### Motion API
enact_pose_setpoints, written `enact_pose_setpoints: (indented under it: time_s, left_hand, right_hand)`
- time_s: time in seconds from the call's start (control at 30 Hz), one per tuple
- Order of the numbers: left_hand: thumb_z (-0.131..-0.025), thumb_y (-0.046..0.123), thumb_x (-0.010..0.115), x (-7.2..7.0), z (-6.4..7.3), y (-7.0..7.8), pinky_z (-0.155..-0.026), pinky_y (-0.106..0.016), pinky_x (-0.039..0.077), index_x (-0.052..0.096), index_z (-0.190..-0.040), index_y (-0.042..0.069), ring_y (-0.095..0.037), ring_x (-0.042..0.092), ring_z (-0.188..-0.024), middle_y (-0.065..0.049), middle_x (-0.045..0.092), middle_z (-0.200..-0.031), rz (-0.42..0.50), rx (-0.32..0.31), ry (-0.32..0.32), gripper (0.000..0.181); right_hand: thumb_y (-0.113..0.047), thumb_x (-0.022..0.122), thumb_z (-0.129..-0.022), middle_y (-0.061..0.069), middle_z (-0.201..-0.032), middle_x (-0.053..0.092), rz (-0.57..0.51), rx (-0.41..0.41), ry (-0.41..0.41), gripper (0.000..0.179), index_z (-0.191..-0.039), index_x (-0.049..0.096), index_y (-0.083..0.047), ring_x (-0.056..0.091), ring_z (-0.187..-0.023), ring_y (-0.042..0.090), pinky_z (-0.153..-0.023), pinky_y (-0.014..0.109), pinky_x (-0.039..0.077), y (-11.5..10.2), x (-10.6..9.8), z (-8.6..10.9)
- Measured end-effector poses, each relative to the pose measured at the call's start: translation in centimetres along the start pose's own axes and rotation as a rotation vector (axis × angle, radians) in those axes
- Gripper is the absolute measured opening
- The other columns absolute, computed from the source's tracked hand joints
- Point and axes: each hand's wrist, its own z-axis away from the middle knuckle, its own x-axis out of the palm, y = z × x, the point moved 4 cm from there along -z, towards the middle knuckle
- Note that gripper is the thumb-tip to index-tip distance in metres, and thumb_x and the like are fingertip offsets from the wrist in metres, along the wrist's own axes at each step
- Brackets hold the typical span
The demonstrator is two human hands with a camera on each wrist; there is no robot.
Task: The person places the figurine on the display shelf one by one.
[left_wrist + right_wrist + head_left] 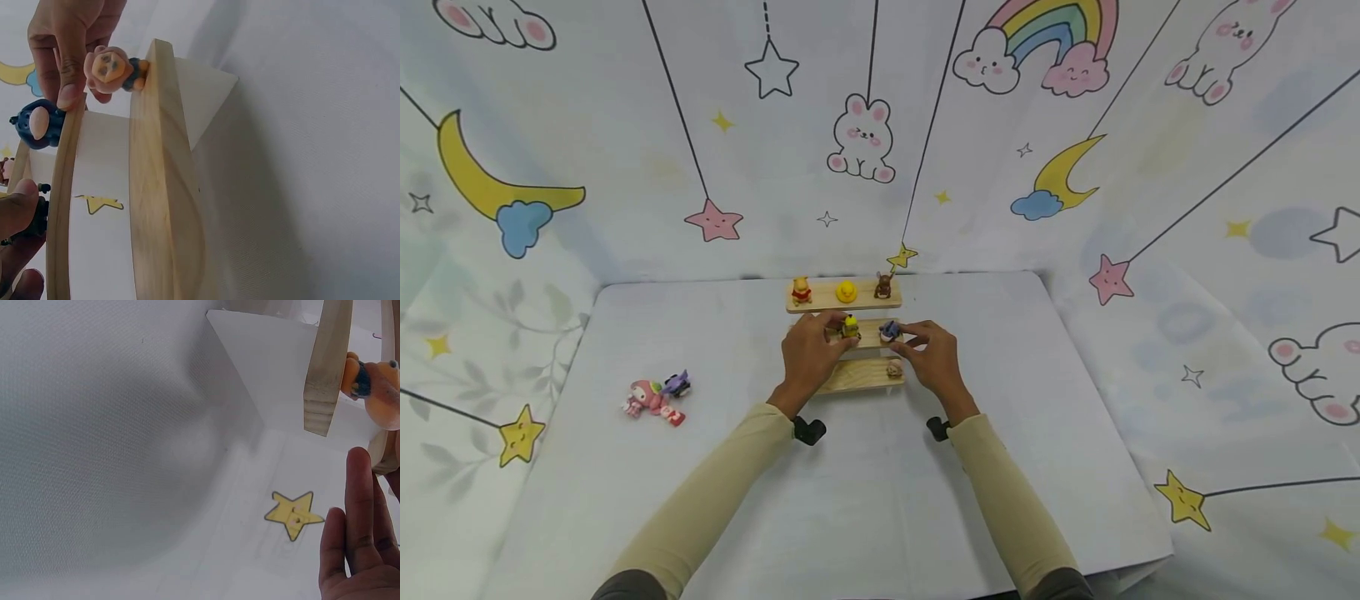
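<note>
My left hand (812,350) pinches a small figurine (850,327) with a yellow head and dark body, upright on the middle shelf (871,335) of a three-tier wooden rack. At that shelf's right end, my right hand (934,354) has thumb and index finger at a blue donkey figurine (890,332); its remaining fingers (359,506) extend straight in the right wrist view. On the lowest shelf (156,187), a pinkish-orange piglet-like figurine (111,69) stands at the right end. The left wrist view shows the donkey (39,124) beside my right thumb.
The top shelf (823,305) bears a bear in a red shirt (802,291), a yellow duck (846,292) and a brown figurine (883,287). Several pink and purple toys (651,400) lie left on the white table (865,500). A printed curtain (647,150) hangs behind.
</note>
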Motion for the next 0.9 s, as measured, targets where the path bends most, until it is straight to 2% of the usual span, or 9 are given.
enact_pose_setpoints:
  time_s: [0.43,0.67,0.9]
  left_hand:
    - [-0.084,0.034,0.091,0.03,0.29,0.01,-0.068,-0.036,0.047,0.077,-0.125,0.018,-0.02,0.06,-0.086,-0.003,0.082,-0.104,0.038,0.034,-0.027,0.046]
    - [-0.086,0.03,0.091,0.14,0.15,0.0,-0.067,-0.036,0.047,0.078,-0.123,0.019,-0.02,0.059,-0.085,-0.002,0.081,-0.101,0.019,0.038,-0.038,0.042]
    - [-0.087,0.029,0.089,0.19,0.09,0.07,-0.065,-0.037,0.046,0.077,-0.128,0.018,-0.021,0.057,-0.083,-0.005,0.073,-0.092,0.003,0.03,-0.057,0.044]
  right_hand:
    - [-0.028,0.086,-0.089,0.006,-0.116,0.075,-0.048,-0.021,-0.009,0.041,-0.128,0.079,-0.017,0.077,-0.096,0.025,-0.083,0.045,0.063,0.08,0.05,-0.02]
    - [-0.028,0.085,-0.09,0.006,-0.115,0.075,-0.036,-0.031,-0.007,0.041,-0.128,0.079,-0.017,0.077,-0.096,0.025,-0.084,0.045,0.064,0.0,0.04,-0.01]
    - [-0.027,0.086,-0.09,0.009,-0.117,0.076,-0.024,-0.028,-0.005,0.04,-0.128,0.079,-0.016,0.077,-0.096,0.026,-0.083,0.046,0.063,-0.18,-0.04,0.09]
